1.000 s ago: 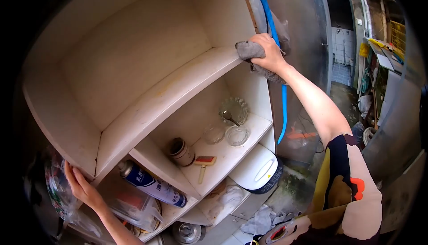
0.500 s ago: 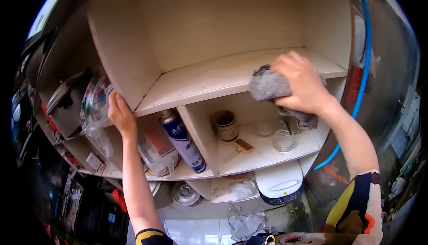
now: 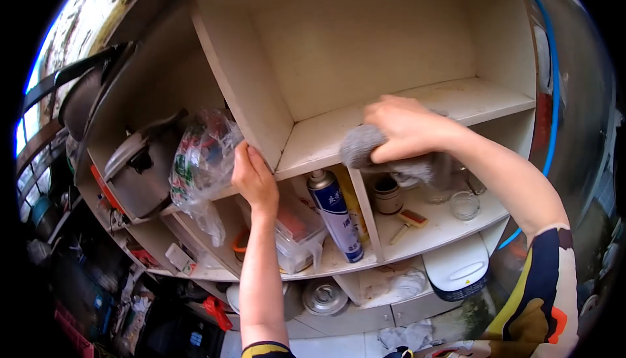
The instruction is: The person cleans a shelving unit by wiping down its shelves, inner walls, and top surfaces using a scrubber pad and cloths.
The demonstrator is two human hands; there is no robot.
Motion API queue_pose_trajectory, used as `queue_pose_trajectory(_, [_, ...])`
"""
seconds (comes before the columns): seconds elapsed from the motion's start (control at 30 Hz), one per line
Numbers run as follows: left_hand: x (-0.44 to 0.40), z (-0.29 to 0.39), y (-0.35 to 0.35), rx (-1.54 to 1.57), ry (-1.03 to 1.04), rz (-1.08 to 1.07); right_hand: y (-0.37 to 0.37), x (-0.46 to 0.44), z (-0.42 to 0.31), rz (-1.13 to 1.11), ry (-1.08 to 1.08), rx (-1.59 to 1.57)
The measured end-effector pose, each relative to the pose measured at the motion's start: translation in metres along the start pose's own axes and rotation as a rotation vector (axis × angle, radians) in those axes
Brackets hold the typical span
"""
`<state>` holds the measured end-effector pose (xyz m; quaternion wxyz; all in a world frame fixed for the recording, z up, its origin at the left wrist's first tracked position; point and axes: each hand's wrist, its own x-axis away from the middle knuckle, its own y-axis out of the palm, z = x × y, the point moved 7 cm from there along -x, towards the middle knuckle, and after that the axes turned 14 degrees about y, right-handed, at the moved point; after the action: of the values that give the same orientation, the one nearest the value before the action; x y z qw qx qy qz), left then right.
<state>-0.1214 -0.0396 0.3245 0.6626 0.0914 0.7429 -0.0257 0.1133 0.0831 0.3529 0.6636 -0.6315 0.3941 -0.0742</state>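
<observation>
Right hand [image 3: 407, 128]: fingers clamped on a grey cloth [image 3: 362, 147], which is held at the front edge of the upper shelf [image 3: 492, 99] and hangs partly below it. Left hand [image 3: 255, 179]: fingers together against the lower front edge of the upright panel [image 3: 236, 74]; whether they grip it cannot be told. A plastic bag [image 3: 203, 156] hangs just beside this hand. In the compartments beneath the upper shelf, a spray can [image 3: 336, 218] leans, and right of it a brush [image 3: 409, 222] lies before a jar [image 3: 388, 196], near a glass dish [image 3: 464, 206]. Beyond, the back panel [image 3: 365, 45] closes the upper compartment.
</observation>
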Motion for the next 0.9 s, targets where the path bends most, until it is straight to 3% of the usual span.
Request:
queue_pose_trajectory(0.1, [0.000, 0.001, 0.000, 0.014, -0.030, -0.026, -0.003, -0.020, -0.038, -0.022, -0.119, -0.152])
queue_pose_trajectory(0.13, [-0.001, 0.003, 0.000, 0.016, -0.021, -0.031, 0.000, -0.032, -0.042, -0.146, -0.056, -0.255])
queue_pose_trajectory(0.2, [-0.002, 0.004, -0.001, 0.048, -0.031, -0.028, -0.009, -0.050, -0.043, -0.173, 0.058, -0.494])
queue_pose_trajectory(0.33, [-0.001, 0.001, 0.001, 0.013, -0.053, -0.046, -0.038, -0.110, -0.040, 0.168, 0.195, -1.022])
queue_pose_trajectory(0.37, [-0.001, 0.003, 0.001, 0.012, -0.021, -0.027, -0.039, -0.127, -0.047, 0.169, 0.192, -1.027])
queue_pose_trajectory(0.43, [-0.002, 0.003, 0.000, 0.014, -0.020, -0.030, -0.043, -0.152, -0.058, 0.263, 0.165, -1.423])
queue_pose_trajectory(0.47, [-0.001, 0.002, 0.001, 0.019, -0.026, -0.030, -0.037, -0.163, -0.074, 0.262, 0.165, -1.426])
queue_pose_trajectory(0.53, [-0.001, 0.004, 0.002, 0.023, -0.032, -0.027, -0.023, -0.164, -0.089, 0.466, 0.277, -1.529])
queue_pose_trajectory(0.57, [-0.001, 0.003, 0.002, 0.026, -0.036, -0.023, -0.015, -0.161, -0.096, 0.466, 0.314, -1.386])
queue_pose_trajectory(0.6, [-0.001, 0.001, 0.003, 0.022, -0.042, -0.027, -0.007, -0.155, -0.095, 0.458, 0.317, -1.386])
queue_pose_trajectory(0.67, [-0.001, 0.006, 0.002, -0.074, 0.031, -0.001, 0.029, -0.147, -0.092, 0.073, 0.318, -1.380])
queue_pose_trajectory(0.7, [-0.003, 0.009, 0.001, -0.056, 0.033, 0.014, 0.036, -0.143, -0.084, 0.074, 0.324, -1.378])
queue_pose_trajectory(0.77, [-0.001, 0.010, 0.000, -0.028, -0.024, -0.025, 0.062, -0.137, -0.089, -0.217, 0.279, -1.305])
queue_pose_trajectory(0.9, [0.001, 0.005, 0.001, -0.010, -0.021, -0.019, 0.044, -0.132, -0.097, -0.174, 0.295, -1.316])
